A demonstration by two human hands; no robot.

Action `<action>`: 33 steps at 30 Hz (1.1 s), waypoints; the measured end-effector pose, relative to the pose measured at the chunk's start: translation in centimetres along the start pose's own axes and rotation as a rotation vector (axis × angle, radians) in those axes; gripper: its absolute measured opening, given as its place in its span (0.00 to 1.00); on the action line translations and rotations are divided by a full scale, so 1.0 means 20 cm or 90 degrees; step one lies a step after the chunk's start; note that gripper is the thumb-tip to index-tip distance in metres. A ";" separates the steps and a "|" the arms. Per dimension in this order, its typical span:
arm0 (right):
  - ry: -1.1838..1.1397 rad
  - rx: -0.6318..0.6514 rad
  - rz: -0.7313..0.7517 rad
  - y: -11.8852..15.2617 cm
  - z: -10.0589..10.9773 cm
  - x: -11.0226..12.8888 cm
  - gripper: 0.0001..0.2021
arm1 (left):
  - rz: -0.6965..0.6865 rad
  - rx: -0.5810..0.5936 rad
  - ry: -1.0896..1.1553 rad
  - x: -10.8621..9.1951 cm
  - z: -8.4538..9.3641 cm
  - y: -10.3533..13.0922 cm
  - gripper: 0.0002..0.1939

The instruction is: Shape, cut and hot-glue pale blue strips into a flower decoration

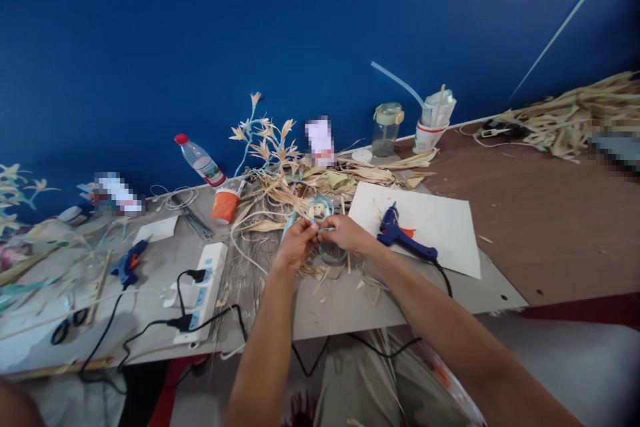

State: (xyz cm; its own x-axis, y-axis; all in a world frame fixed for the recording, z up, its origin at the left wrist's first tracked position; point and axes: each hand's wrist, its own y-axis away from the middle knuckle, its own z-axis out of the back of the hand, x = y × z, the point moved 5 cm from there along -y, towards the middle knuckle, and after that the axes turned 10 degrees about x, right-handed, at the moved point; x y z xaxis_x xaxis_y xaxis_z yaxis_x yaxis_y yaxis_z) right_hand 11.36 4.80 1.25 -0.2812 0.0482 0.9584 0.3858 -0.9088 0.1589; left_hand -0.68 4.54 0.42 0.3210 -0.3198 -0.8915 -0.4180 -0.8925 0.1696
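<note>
My left hand point(299, 241) and my right hand point(342, 233) meet over the middle of the table, both with pinched fingers. A thin light-blue strip point(327, 229) runs between the fingertips and is gripped at both ends. Right behind the hands sits a loop of light-blue tape point(323, 203), and a round dark item point(333, 253) shows below them. Dried husks point(320, 180) lie behind, with a branch of pale husk flowers on blue stems point(265, 140) standing among them.
A blue glue gun point(403, 237) rests on white paper point(445, 213) at right; another glue gun point(129, 263) lies at left near a power strip point(207, 290). Behind stand a tilted bottle point(203, 161), an orange cup point(225, 205), a jar point(387, 130) and a paper cup point(430, 137). Scissors point(67, 327) lie far left.
</note>
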 end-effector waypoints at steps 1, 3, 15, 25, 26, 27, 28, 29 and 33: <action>0.033 -0.012 0.007 0.00 0.00 0.00 0.04 | -0.006 -0.017 -0.023 0.00 0.01 0.00 0.18; 0.080 -0.033 0.013 -0.01 0.00 0.00 0.04 | -0.021 -0.052 -0.070 0.00 0.02 -0.01 0.17; 0.144 -0.064 -0.012 0.00 0.01 0.01 0.03 | -0.102 -0.099 -0.129 -0.01 0.02 -0.02 0.16; 0.163 -0.074 -0.038 -0.01 0.01 0.00 0.05 | -0.122 -0.082 -0.166 0.00 0.02 -0.04 0.11; 0.157 -0.075 -0.042 -0.01 0.01 -0.01 0.05 | -0.133 -0.083 -0.180 0.00 0.03 -0.04 0.10; 0.149 -0.077 -0.044 -0.01 0.02 -0.01 0.05 | -0.139 -0.082 -0.201 0.00 0.03 -0.04 0.09; 0.142 -0.078 -0.045 -0.01 0.02 -0.01 0.06 | -0.144 -0.083 -0.224 -0.01 0.03 -0.04 0.09; 0.136 -0.078 -0.046 -0.02 0.01 -0.02 0.06 | -0.146 -0.088 -0.248 -0.01 0.04 -0.04 0.09; 0.122 -0.055 -0.056 -0.03 0.00 -0.02 0.06 | -0.148 -0.122 -0.355 -0.03 0.05 -0.02 0.10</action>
State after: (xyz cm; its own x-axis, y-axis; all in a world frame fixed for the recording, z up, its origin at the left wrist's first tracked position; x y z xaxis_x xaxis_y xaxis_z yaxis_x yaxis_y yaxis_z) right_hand 11.19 5.35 0.80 -0.4755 0.0560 0.8779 0.2784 -0.9371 0.2106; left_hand -1.57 5.52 0.51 -0.1267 0.0573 -0.9903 -0.2147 -0.9762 -0.0290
